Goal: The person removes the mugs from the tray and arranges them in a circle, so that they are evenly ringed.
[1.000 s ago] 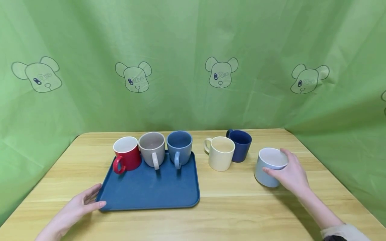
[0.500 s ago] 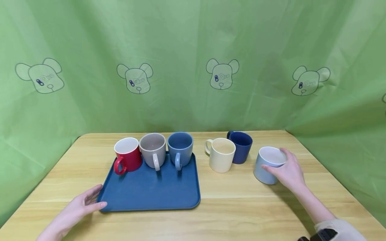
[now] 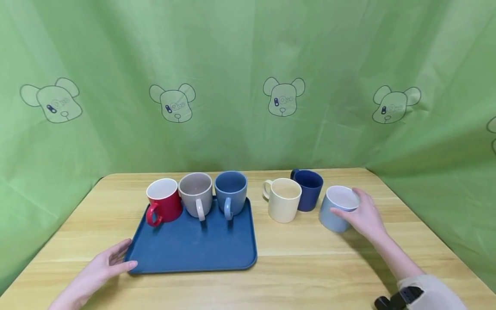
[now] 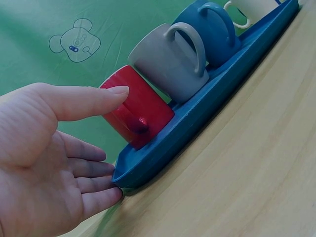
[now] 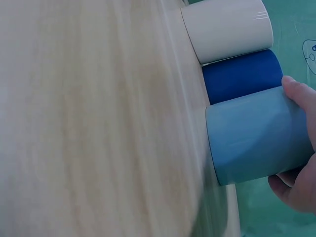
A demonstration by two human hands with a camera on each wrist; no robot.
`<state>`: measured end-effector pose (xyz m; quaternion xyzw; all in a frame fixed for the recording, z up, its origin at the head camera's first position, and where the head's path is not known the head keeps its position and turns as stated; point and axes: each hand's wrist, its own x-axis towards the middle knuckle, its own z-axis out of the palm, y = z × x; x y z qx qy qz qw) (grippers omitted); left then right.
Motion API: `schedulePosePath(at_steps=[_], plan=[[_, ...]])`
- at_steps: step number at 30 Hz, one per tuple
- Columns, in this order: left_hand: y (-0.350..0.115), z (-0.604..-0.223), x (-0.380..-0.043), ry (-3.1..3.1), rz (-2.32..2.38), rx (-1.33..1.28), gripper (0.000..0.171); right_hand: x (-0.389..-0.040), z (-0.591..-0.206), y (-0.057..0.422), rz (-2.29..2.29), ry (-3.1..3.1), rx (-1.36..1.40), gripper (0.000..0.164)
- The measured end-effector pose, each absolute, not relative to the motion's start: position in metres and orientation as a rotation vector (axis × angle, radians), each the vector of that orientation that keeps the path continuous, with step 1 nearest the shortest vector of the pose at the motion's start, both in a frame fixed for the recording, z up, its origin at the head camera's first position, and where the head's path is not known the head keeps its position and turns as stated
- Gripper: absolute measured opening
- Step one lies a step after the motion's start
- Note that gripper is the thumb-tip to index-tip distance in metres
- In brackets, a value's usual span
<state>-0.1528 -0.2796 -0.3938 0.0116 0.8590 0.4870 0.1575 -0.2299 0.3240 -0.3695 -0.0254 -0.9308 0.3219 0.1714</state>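
1. Shifting since a second ago, the light-blue mug point(image 3: 332, 216) is moving leftward over the desk point(image 3: 302, 271), nearing the cream mug point(image 3: 282, 209) and the navy mug point(image 3: 311, 198).
2. At the near right, a pale sleeve point(image 3: 434, 295) is covering the right forearm, with a black device point(image 3: 401, 298) sitting at the wrist.
3. At the near left, the left hand point(image 3: 102, 265) is resting at the corner of the blue tray point(image 3: 193, 256), its fingers point(image 4: 94, 185) extending loosely and touching the edge without wrapping round it.
4. Farther right, the right hand point(image 3: 365, 215) is gripping the light-blue mug, thumb and fingers spanning its upper sides; whether its base is touching the desk, I cannot tell.
5. Along the tray's far side, the red mug point(image 3: 169, 207), gray mug point(image 3: 191, 200) and medium-blue mug point(image 3: 237, 200) are standing upright in a row, handles facing nearward.
6. Right of the tray, the cream mug is standing upright, partly hiding the navy mug behind it.
7. Beyond the desk, a green curtain point(image 3: 232, 142) with printed bear heads is hanging.
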Motion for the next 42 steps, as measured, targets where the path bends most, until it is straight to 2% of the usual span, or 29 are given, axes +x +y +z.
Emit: schedulePosePath(at_steps=[23,32,42], plan=[[-0.28,-0.392,-0.151,2.501,1.405,0.101,0.078,-0.239,-0.362,0.311,0.94,-2.674,-0.066,0.095],[-0.278,-0.391,-0.15,2.498,1.404,0.106,0.078,-0.23,-0.361,0.313,1.05,-2.652,-0.052,0.097],[-0.278,-0.391,-0.15,2.496,1.416,0.112,0.077,-0.221,-0.344,0.312,1.138,-2.514,0.036,0.082]])
